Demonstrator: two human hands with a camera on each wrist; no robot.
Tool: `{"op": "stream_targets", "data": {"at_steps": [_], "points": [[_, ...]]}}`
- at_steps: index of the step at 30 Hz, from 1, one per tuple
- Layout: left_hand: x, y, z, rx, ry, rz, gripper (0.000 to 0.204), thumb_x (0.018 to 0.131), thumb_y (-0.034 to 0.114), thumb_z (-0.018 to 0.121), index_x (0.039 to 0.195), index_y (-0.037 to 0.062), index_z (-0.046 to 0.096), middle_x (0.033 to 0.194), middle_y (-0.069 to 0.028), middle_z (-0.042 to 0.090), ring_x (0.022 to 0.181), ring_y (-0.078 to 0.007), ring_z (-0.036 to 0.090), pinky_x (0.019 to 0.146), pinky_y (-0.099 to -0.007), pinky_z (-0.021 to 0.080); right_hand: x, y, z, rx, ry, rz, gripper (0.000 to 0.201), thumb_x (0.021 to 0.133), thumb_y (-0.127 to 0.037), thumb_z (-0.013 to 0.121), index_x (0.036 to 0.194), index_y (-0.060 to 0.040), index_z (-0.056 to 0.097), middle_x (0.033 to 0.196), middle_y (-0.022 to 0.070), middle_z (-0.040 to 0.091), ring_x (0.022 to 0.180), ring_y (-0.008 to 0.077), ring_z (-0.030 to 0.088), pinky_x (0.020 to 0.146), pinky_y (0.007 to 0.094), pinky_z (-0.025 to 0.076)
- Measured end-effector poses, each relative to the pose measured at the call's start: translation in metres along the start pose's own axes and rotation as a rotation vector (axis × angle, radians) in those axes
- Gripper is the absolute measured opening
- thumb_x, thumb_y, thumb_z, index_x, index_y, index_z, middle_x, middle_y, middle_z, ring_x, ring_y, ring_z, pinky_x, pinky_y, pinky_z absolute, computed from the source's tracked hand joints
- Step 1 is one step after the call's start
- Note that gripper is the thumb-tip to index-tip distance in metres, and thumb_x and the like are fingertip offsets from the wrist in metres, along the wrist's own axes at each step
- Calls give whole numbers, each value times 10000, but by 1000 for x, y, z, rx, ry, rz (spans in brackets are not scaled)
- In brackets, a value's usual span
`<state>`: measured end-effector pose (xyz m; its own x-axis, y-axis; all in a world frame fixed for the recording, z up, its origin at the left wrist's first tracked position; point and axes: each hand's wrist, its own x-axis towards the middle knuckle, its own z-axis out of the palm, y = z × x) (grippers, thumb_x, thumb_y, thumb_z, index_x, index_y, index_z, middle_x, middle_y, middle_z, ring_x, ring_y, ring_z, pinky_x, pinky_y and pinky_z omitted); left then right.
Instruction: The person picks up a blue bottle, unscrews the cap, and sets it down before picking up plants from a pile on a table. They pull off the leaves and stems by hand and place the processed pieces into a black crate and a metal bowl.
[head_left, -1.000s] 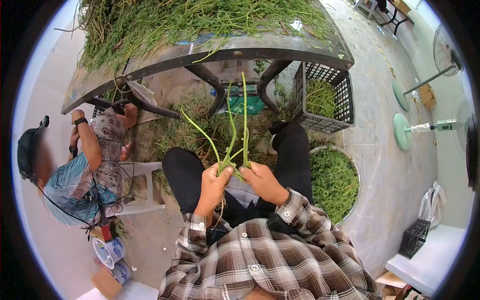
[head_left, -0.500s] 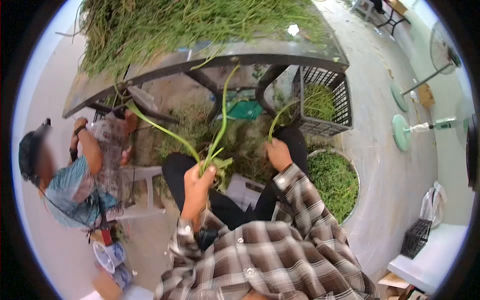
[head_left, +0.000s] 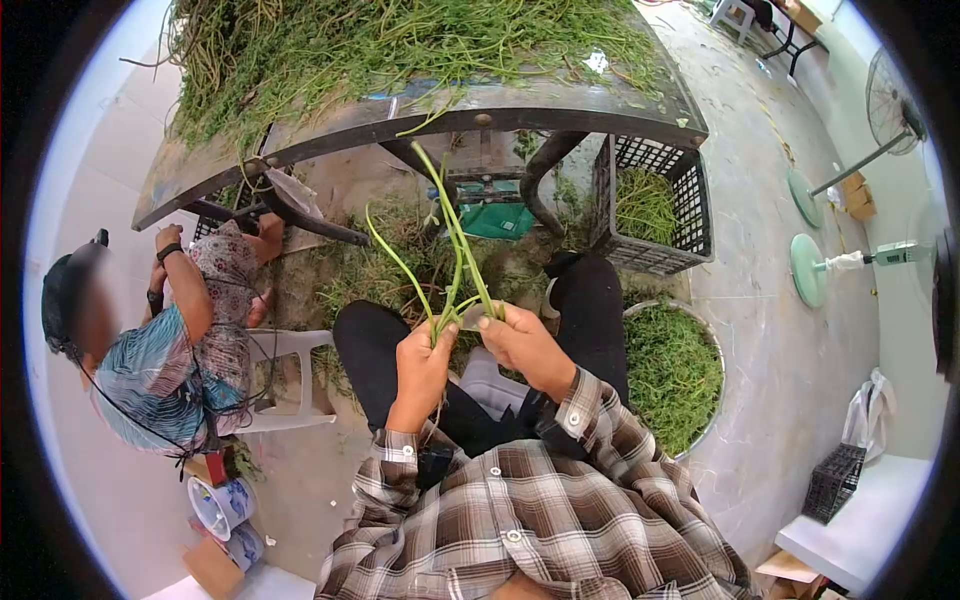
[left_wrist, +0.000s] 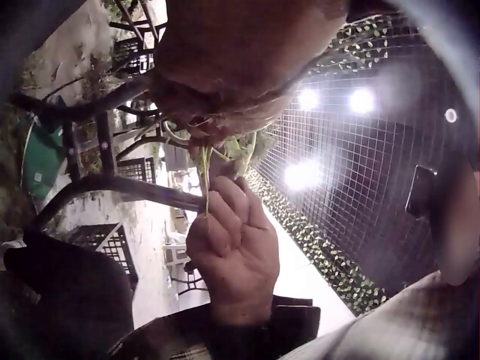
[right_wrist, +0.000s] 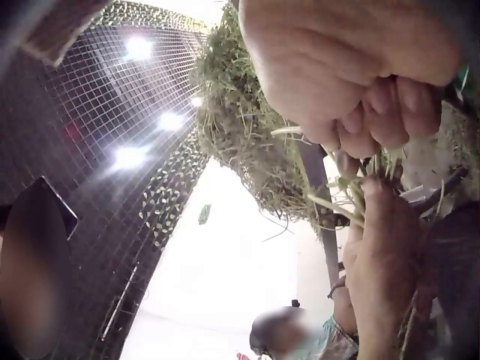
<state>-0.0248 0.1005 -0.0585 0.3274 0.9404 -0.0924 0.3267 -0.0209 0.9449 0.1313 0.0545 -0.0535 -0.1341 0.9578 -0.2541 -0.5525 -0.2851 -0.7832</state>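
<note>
The left hand [head_left: 418,375] grips a few long green stems [head_left: 386,245] near their lower ends, with their tips pointing up and away. Close beside it, the right hand [head_left: 528,348] pinches the lower end of another long stem [head_left: 470,262] between thumb and fingers. A small flat greyish piece [head_left: 472,317] shows between the two thumbs; what it is, I cannot tell. In the left wrist view the right hand [left_wrist: 238,247] has its fingers curled at the stems. The right wrist view has the left hand [right_wrist: 382,259] holding leafy stems [right_wrist: 349,196].
Greens [head_left: 400,50] cover much of the table [head_left: 640,112]. Under its right end stands a black crate [head_left: 650,255] of stems, with a round container [head_left: 722,375] of greens nearer. Cuttings litter the floor between the knees. Another person [head_left: 160,350] sits at left; fans stand at right.
Half a second ago the right hand was off by the right knee with a drooping stem. It is now back beside the left hand, which has moved slightly right and still grips its stems.
</note>
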Motion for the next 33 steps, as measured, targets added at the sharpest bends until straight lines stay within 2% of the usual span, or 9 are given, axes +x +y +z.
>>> {"op": "stream_targets", "data": {"at_steps": [5,7,8,12,14,17,20,25,33], "points": [[-3,-5,4,278,23,268,181,858,104,554,976,-18,617,784,-117,626,668,-215,596,596,-316,445,2,-4,15,-93,104,-57,192,875,-153,555,1025,-34,552,792,-36,546,690,41,486,611,206,406],[-6,-6,7,417,-5,346,130,818,66,568,894,-27,619,815,-198,607,730,-350,596,619,-354,467,9,4,15,-110,109,-47,221,858,-178,581,1028,-41,549,710,-59,494,580,19,406,506,186,312],[-7,-5,7,418,-5,346,130,818,66,568,894,-27,619,815,-198,607,730,-350,596,619,-354,467,12,9,13,-127,118,-39,253,841,-203,608,1031,-49,545,628,-82,443,470,-3,326,401,167,217],[-9,-6,11,619,-134,266,230,779,77,598,987,-20,574,844,-215,588,762,-343,590,633,-347,463,13,19,8,-123,153,-57,218,829,-207,619,977,-63,550,622,-78,453,468,2,329,403,168,218],[-9,-2,11,617,-155,236,315,761,84,613,1053,-17,551,842,-200,588,760,-311,602,643,-331,462,12,20,5,32,206,-14,135,841,-158,600,915,-56,552,722,-47,521,614,29,454,525,202,360],[-3,9,3,-78,-397,-49,599,721,146,674,1240,-29,430,993,-110,583,883,-154,554,798,-263,433,12,14,-8,189,209,56,117,860,-189,570,853,-83,520,573,-71,378,435,18,315,389,193,236],[-3,8,-8,-395,-390,-201,611,767,181,658,1279,-24,396,1049,-85,566,920,-129,536,817,-264,429,14,13,-24,264,207,74,133,890,-206,516,844,-82,511,536,-84,307,386,24,257,359,191,205],[7,-23,-15,-679,-256,-347,444,910,149,471,1275,-69,344,717,15,443,613,-57,392,547,-206,344,13,9,-29,357,150,33,148,915,-173,454,856,-49,508,524,-89,255,408,22,235,379,183,212],[10,-21,-17,-991,-238,-366,384,967,219,364,1220,-60,437,783,-31,515,668,-106,475,613,-249,410,12,10,-44,395,163,-42,146,917,-172,447,841,-62,506,509,-87,259,381,22,229,355,190,196]]}}
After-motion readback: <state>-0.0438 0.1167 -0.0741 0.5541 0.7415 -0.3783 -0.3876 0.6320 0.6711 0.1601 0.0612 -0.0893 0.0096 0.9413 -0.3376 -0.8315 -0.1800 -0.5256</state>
